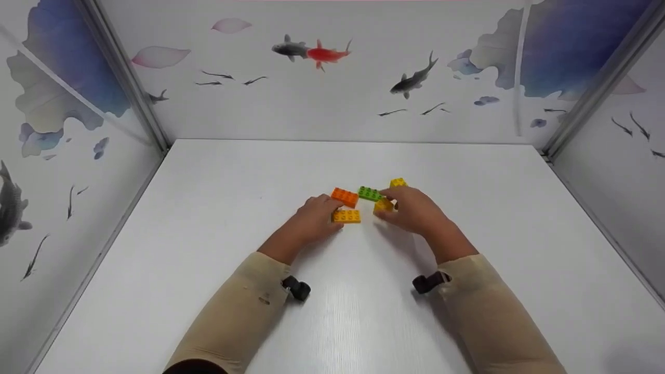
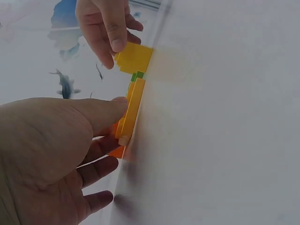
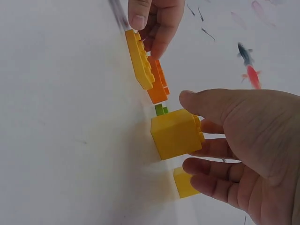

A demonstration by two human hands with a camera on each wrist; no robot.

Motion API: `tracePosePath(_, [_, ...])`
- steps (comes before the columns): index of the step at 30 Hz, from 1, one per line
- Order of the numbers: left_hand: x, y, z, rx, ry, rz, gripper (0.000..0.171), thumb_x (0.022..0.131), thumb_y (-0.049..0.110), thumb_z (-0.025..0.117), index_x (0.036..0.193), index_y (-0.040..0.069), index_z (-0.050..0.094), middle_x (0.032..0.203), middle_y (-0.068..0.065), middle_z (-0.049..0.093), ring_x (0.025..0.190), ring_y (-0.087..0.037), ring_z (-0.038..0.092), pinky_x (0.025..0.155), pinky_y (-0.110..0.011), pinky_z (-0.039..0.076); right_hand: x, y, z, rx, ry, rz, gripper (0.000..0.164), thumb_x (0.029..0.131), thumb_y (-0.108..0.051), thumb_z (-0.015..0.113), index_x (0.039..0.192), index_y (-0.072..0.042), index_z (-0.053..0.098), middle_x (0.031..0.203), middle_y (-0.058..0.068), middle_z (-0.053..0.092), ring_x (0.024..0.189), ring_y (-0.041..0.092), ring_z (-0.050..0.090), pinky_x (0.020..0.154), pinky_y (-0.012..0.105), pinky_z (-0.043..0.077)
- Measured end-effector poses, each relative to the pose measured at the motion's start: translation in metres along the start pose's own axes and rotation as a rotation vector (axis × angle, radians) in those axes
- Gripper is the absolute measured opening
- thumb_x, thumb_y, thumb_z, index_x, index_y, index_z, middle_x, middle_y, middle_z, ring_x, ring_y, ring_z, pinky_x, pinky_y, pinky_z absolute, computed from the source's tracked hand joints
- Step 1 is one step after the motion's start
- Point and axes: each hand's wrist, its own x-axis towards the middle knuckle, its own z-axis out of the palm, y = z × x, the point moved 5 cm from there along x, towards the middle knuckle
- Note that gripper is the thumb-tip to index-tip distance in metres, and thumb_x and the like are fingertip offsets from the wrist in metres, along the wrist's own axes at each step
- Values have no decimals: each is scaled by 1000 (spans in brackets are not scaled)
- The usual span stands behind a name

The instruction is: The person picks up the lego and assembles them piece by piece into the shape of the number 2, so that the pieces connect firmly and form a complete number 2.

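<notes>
My left hand [image 1: 318, 217] pinches the left end of a flat amber-yellow brick [image 1: 349, 216] between thumb and index finger. In the left wrist view, that brick [image 2: 133, 110] is seen edge-on, its studs facing away from the camera. Just behind it is a flat orange brick [image 1: 344, 197], close to the fingertips. My right hand [image 1: 413, 210] holds a taller yellow block [image 3: 176, 134], thumb on one side and fingers on the other. A flat green brick [image 1: 370, 194] lies just behind this block, partly hidden by it in the right wrist view.
A second yellow block [image 1: 398, 182] sits behind the right hand; its lower part is hidden in the head view. All the bricks are on a white table [image 1: 249, 176]. White panels [image 1: 332, 104] with painted fish enclose its back and sides.
</notes>
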Motion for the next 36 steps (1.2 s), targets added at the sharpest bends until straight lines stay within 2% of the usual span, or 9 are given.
tracePosePath(4, [2,-2,0,-7,23,3,48,104,25,70,151,16,61,143,-6,62,129,-24,57,115,-42,49,1,3,0,54,0,-17,57,99,-37,77,151,-17,63,132,7,72,110,27,67,98,46,58])
tracePosePath(7, [4,-2,0,-8,26,4,43,104,19,69,146,14,65,138,-6,65,126,-22,59,113,-41,51,1,5,1,66,8,-24,54,99,-34,78,148,-16,65,132,8,73,111,27,68,99,46,58])
tracePosePath(13, [2,-1,-2,-39,-12,-18,41,103,17,70,144,13,68,140,-6,64,128,-21,59,116,-41,51,-2,4,0,115,16,-16,54,99,-31,78,149,-18,64,134,5,72,117,27,67,103,47,58])
tracePosePath(20, [-5,-7,-9,-109,-60,-41,41,101,16,69,142,15,69,143,-5,63,130,-21,58,119,-44,48,-3,-15,0,183,26,-80,50,100,-30,77,148,-21,66,135,-2,72,120,24,67,104,46,58])
tracePosePath(28, [-11,-15,-14,-154,-98,-53,38,97,16,72,135,18,73,138,-3,66,121,-23,59,116,-44,49,-5,-35,7,208,4,-138,48,99,-31,79,145,-25,68,135,-4,71,119,22,67,104,44,60])
tracePosePath(36, [-17,-20,-23,-135,-101,-40,36,96,18,77,131,16,75,131,-4,70,115,-25,61,113,-45,52,-2,-58,16,235,23,-219,46,97,-25,82,141,-22,71,129,-3,72,117,23,68,98,39,61])
